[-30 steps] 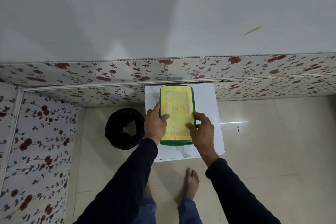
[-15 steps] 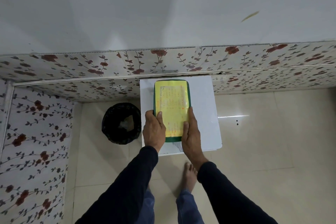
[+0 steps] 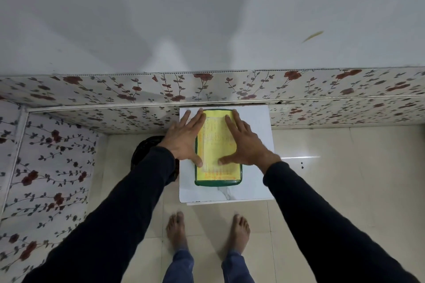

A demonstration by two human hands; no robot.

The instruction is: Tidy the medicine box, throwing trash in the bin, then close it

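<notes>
The medicine box lies closed on a small table that is set against the wall. The left hand lies flat over the box's left edge and the right hand flat on its right side. The bin stands on the floor left of the table, partly hidden behind the left forearm. Two bare feet stand on the floor in front of the table

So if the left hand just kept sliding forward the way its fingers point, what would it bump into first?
Probably the floral wall panel behind the white table. The left hand lies flat, fingers spread, along the left edge of the medicine box, pointing toward the wall. Nothing else shows between, though depth is unclear.
</notes>
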